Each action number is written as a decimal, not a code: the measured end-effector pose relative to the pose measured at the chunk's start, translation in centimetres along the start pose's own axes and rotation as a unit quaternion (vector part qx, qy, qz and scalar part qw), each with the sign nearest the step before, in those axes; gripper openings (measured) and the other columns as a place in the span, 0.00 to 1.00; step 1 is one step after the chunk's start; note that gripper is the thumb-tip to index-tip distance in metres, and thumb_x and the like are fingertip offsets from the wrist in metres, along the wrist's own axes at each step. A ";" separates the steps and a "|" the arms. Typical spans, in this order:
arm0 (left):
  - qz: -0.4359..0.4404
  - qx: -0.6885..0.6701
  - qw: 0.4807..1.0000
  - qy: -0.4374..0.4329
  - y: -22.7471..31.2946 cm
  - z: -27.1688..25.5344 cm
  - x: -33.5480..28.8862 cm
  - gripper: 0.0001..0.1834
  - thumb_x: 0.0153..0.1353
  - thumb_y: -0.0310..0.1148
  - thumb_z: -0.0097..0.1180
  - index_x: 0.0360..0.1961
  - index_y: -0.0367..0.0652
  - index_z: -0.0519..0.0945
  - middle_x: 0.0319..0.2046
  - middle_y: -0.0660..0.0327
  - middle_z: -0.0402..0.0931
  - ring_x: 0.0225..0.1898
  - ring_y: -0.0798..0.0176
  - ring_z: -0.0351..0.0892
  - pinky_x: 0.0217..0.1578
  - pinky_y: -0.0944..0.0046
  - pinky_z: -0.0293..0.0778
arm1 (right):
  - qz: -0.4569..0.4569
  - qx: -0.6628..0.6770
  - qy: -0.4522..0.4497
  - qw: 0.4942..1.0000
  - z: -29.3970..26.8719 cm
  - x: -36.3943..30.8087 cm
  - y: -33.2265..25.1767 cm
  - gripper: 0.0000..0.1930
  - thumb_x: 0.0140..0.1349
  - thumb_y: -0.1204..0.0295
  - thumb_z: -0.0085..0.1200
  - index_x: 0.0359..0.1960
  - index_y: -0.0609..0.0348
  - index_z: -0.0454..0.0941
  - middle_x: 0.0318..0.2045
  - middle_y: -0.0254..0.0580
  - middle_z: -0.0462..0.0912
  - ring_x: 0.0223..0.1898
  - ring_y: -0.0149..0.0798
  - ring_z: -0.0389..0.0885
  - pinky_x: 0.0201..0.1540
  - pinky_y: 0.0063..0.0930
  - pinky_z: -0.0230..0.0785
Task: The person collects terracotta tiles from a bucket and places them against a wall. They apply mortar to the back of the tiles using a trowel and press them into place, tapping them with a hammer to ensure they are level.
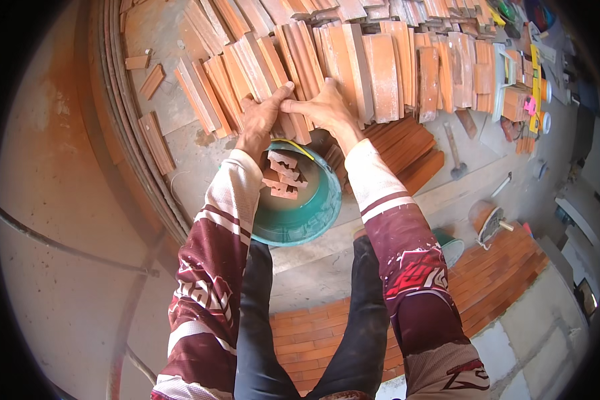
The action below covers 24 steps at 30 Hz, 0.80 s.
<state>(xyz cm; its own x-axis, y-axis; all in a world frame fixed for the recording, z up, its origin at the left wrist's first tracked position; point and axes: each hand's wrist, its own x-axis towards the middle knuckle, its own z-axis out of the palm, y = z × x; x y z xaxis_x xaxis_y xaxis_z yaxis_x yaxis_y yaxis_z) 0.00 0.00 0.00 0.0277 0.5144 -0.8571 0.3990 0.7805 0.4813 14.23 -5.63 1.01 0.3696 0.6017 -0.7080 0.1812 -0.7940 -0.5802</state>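
Both my hands are at the near end of a long row of terracotta tile strips (299,57) standing on edge side by side. My left hand (261,120) is closed around the left side of a few strips, its curled fingers partly hidden. From the right, my right hand (328,115) grips the same strips, its thumb reaching left until the thumbs meet. Just below my wrists stands a round green basin (300,235) with cloudy water. Several grooved tile pieces (283,175) are stacked in it, and something yellow (293,147) curves along its far rim.
Brown planks or tiles (407,150) lie right of the basin. Beyond them is a hammer-like tool (455,150). Laid tile flooring (487,280) spreads at the lower right, near a bucket (450,247). Long pipes (123,113) run along the left wall; loose tile strips (156,142) lie beside them.
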 end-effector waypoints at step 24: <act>0.003 -0.070 0.994 -0.085 0.7 0.0 0.5 0.49 0.50 0.46 0.69 0.57 0.15 0.58 0.46 0.37 0.74 0.42 0.50 0.80 0.41 0.53 0.78 | -0.059 0.113 -0.044 0.991 0.1 -0.2 1.2 0.64 0.41 0.65 0.78 0.69 0.76 0.38 0.58 0.71 0.67 0.56 0.53 0.76 0.47 0.37 0.79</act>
<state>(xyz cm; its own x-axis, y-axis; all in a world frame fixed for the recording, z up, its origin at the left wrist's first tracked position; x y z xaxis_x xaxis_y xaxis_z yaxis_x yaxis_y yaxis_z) 0.31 0.78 -0.15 0.1878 0.4606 -0.8675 0.2683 0.8256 0.4964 14.26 -6.70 0.38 0.2747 0.7028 -0.6563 0.0052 -0.6836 -0.7299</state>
